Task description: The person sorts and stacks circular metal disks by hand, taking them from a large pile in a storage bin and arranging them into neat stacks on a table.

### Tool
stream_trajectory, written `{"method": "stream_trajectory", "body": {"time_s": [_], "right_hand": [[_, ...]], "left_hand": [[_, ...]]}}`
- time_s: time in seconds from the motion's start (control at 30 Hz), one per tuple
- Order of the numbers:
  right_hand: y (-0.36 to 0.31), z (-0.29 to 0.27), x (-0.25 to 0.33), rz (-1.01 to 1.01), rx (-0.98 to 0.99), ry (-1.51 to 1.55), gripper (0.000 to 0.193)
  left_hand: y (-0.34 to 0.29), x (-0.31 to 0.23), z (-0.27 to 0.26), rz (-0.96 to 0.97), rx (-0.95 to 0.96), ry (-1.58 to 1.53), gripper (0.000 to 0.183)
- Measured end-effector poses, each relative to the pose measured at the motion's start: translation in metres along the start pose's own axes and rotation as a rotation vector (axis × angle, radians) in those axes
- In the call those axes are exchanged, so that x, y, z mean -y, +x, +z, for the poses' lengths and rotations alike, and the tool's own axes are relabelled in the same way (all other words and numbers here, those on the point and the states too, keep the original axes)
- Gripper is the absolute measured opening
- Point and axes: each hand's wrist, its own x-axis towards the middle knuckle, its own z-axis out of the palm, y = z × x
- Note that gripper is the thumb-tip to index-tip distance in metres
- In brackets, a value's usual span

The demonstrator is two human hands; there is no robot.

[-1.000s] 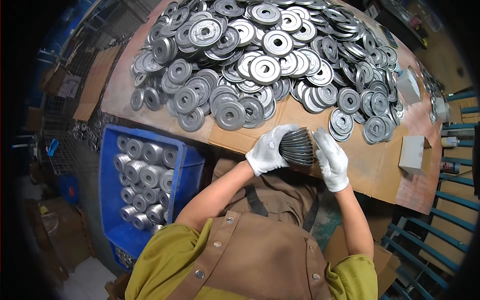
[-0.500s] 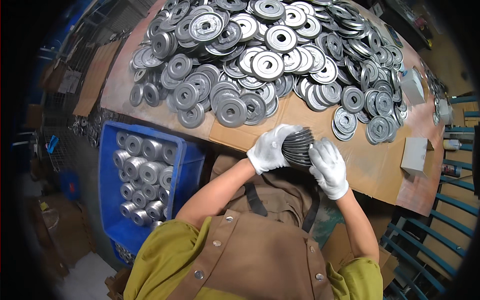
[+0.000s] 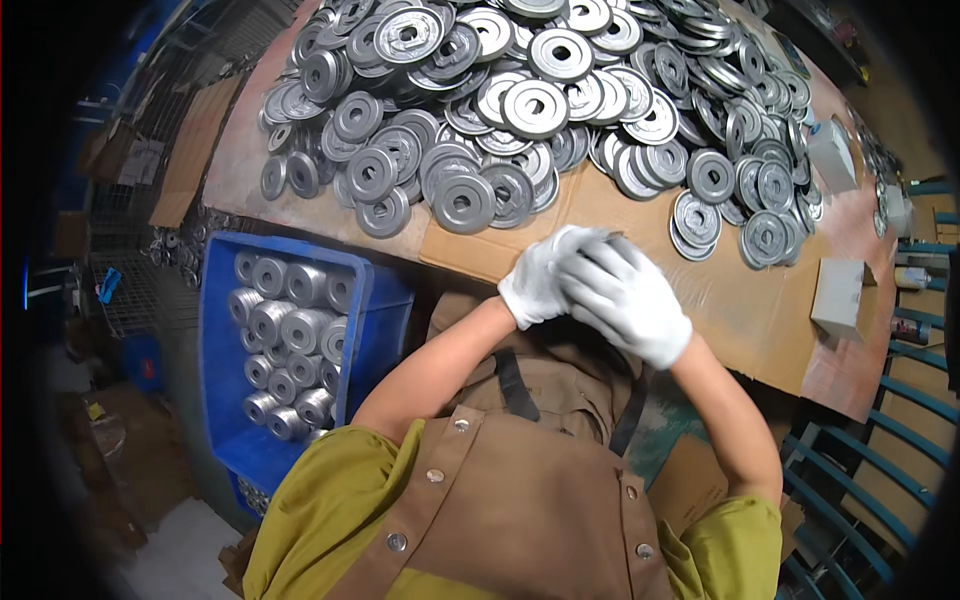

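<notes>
White-gloved, my left hand (image 3: 538,280) and my right hand (image 3: 625,300) come together just off the table's near edge, above my lap. Between them is a stack of grey metal discs, now almost wholly hidden by the gloves. My left hand is closed around the stack's left side. The fingers of my right hand are bent over it from the right and overlap the left glove. Beyond my hands, a large heap of round metal discs (image 3: 535,108) with centre holes covers the far part of the table. The nearest loose disc (image 3: 463,203) lies just up and left of my hands.
Flattened cardboard (image 3: 760,330) covers the table's near edge. On the left, a blue crate (image 3: 385,310) holds neat stacks of discs (image 3: 302,330). At right are a small white box (image 3: 838,297) on the table and teal metal bars (image 3: 905,405) beyond.
My right hand has moved up and left, over the disc stack and onto my left hand. The stack, plainly visible before, is now covered by the gloves.
</notes>
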Motion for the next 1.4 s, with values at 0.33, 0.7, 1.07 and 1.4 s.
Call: {"method": "stream_trajectory", "body": {"time_s": [0.33,0.7,1.07,1.4], "right_hand": [[-0.100,-0.001,-0.008,0.334,-0.120,-0.042,0.048],[0.013,0.015,-0.008,-0.141,0.051,0.066,0.047],[-0.092,0.012,-0.013,0.480,-0.144,0.102,0.047],[0.019,-0.007,-0.024,-0.002,0.111,0.203,0.048]], "left_hand": [[-0.001,-0.013,-0.009,-0.091,0.008,-0.001,0.075],[-0.004,0.009,-0.007,-0.053,0.141,-0.199,0.053],[-0.005,-0.011,-0.009,-0.039,-0.067,0.024,0.072],[-0.017,0.018,-0.001,0.034,-0.002,0.005,0.072]]}}
